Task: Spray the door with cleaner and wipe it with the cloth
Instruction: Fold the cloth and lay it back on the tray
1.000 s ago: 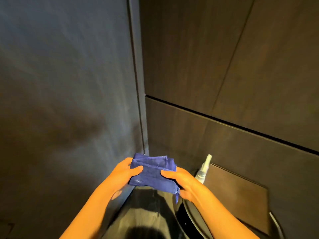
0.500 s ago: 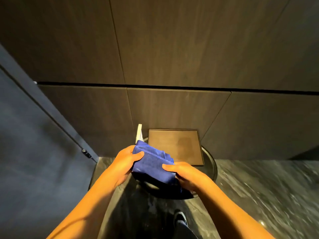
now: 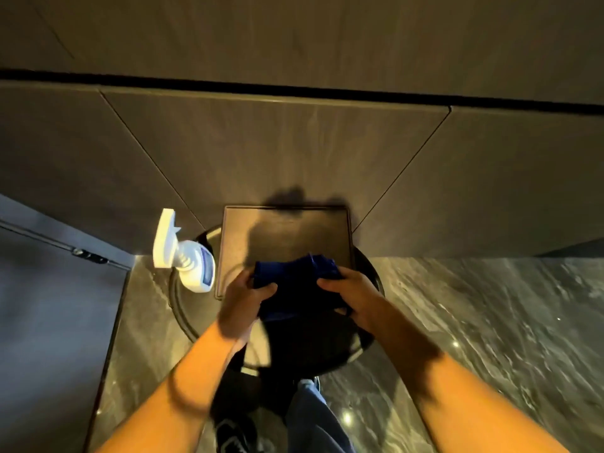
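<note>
Dim room: dark wood-grain wall panels (image 3: 294, 152), grey door (image 3: 49, 305) at left, glossy marbled floor (image 3: 490, 322). Round black stand (image 3: 183, 308) against the wall carries a brown rectangular tray (image 3: 294, 230) and a white spray bottle (image 3: 192, 263) at its left edge. Left hand (image 3: 242, 299) and right hand (image 3: 353, 295) hold the folded blue cloth (image 3: 294, 273) over the stand, fingers pinching its opposite edges.

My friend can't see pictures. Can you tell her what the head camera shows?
Two hands, left hand and right hand, hold a folded blue cloth over a round black table. A white spray bottle stands on the table's left edge, beside a brown tray.
</note>
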